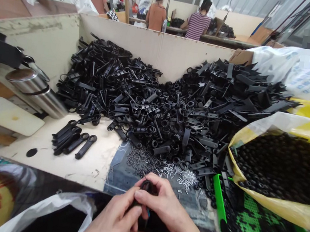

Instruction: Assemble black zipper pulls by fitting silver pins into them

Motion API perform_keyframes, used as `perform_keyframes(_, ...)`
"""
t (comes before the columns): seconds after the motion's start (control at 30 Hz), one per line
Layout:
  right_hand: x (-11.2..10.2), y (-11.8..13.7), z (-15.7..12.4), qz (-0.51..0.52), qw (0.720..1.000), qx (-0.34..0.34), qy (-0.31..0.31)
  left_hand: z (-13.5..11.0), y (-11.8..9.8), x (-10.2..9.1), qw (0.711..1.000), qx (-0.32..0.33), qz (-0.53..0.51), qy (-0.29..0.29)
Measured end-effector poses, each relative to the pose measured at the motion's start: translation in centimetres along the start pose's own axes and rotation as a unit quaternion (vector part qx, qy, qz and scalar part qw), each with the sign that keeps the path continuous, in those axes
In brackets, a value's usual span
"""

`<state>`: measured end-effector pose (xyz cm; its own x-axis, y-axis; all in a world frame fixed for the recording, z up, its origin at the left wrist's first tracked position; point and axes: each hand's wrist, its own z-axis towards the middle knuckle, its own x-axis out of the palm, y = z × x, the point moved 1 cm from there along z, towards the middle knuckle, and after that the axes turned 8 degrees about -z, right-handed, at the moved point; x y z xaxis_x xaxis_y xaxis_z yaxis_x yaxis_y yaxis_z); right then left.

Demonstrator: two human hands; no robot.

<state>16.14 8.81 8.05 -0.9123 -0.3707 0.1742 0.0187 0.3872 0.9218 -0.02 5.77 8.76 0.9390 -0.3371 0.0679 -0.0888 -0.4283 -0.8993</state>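
At the far left of the bench, a white phone (7,116) lies flat with a steel flask (36,89) on its side just behind it. To their right (on the bare pale board) a small row of black handle pieces (72,142) lies side by side, apart from the big heap of black plastic parts (159,101) that fills the back of the walled bench. In front of that heap a scatter of short metal pins (164,169) is spread over a dark cloth.

Low in the middle, the left hand (114,221) and the right hand (161,203) meet just in front of the pins. Their fingers are closed together around a small black part (146,187), the left pinching it from below and the right curled over its top, so most of it is hidden.

Further right, a green crate (218,201) sits at the bench edge, and a yellow bag (300,128) leaning over it is open and full of small black round pieces (283,168). At the back, three people (157,14) stand at another table, facing away.
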Motion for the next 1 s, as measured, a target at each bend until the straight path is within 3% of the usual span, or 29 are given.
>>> perform_keyframes(0.13, 1.0, -0.5, 0.4, -0.065, 0.998, -0.016, -0.005, -0.8, 1.4, -0.2, 0.999, 0.0, -0.015, -0.047)
perform_keyframes(0.23, 1.4, -0.4, 1.4, -0.146, 0.987, -0.057, -0.038, -0.5, 2.0, -1.5, 0.996, -0.009, -0.045, -0.081)
perform_keyframes(0.37, 0.1, 1.1, 2.5, -0.271, 0.956, -0.098, -0.059, 0.3, 0.0, -5.8, 0.962, 0.063, -0.144, -0.225)
perform_keyframes(0.43, -0.7, 2.3, 2.8, -0.277, 0.953, -0.093, -0.08, 0.6, -1.4, -7.5, 0.945, 0.058, -0.203, -0.251)
perform_keyframes(0.5, -0.8, 3.3, 3.2, -0.299, 0.945, -0.101, -0.089, 0.7, -2.3, -8.1, 0.929, 0.034, -0.286, -0.233)
perform_keyframes(0.67, 2.6, 2.9, 4.6, -0.294, 0.951, -0.084, -0.036, 1.4, -2.3, -7.3, 0.869, 0.031, -0.444, -0.218)
perform_keyframes(0.83, 5.9, 0.8, 6.5, -0.137, 0.987, -0.086, -0.003, 1.8, -2.1, -6.1, 0.868, 0.06, -0.448, -0.205)
perform_keyframes(1.0, 6.5, 0.6, 5.5, -0.09, 0.987, -0.134, -0.018, 1.0, -1.7, -2.9, 0.872, 0.119, -0.397, -0.262)
